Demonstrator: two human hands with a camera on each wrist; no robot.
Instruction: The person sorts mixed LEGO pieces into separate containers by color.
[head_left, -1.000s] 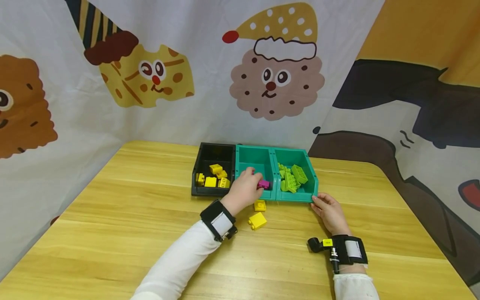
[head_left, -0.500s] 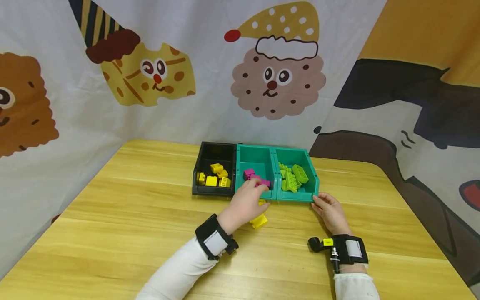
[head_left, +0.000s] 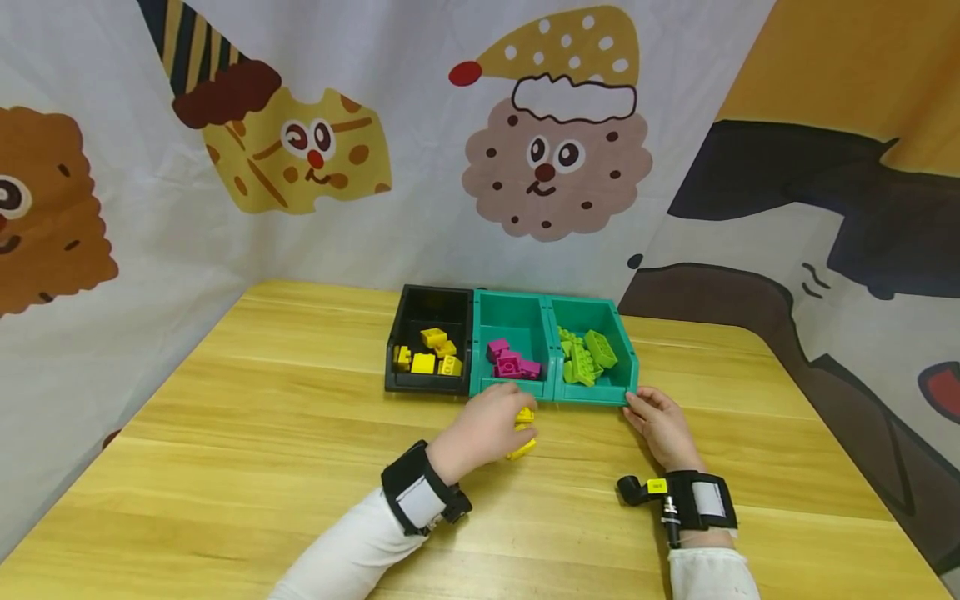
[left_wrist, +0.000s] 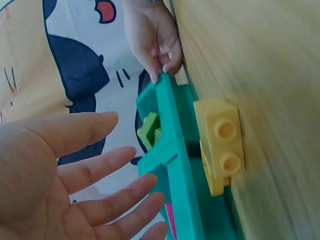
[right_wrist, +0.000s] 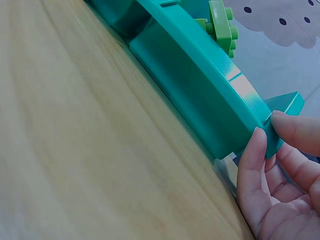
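Left hand: the left hand [head_left: 487,427] hovers over two yellow bricks [head_left: 522,433] on the table [head_left: 262,433], just near of the bins. In the left wrist view its fingers [left_wrist: 100,170] are spread and straight, holding nothing, with the palm facing the bricks.
Right hand: the right hand [head_left: 660,425] rests on the table at the near right corner of the right bin [head_left: 596,387]. In the right wrist view its fingertips [right_wrist: 260,150] pinch that corner, thumb on one side and fingers on the other.
Yellow bricks: two on the table, touching or stacked, just near of the middle bin's front wall. From the head view the left hand partly covers them. The left wrist view shows one brick [left_wrist: 220,137] with two studs, pressed close to the teal wall, and a second one behind it.
Black bin: the black bin [head_left: 405,379] stands leftmost in the row and holds several yellow blocks [head_left: 429,354].
Middle bin: the teal middle bin [head_left: 510,312] touches the black one and holds a few magenta blocks [head_left: 512,360].
Right bin: teal, joined to the middle bin, with a heap of green blocks [head_left: 587,354] inside.
Table: light wood, with the three bins in a row at its far middle.
Backdrop: a cartoon cloth [head_left: 555,158] hangs behind and to both sides of the table.
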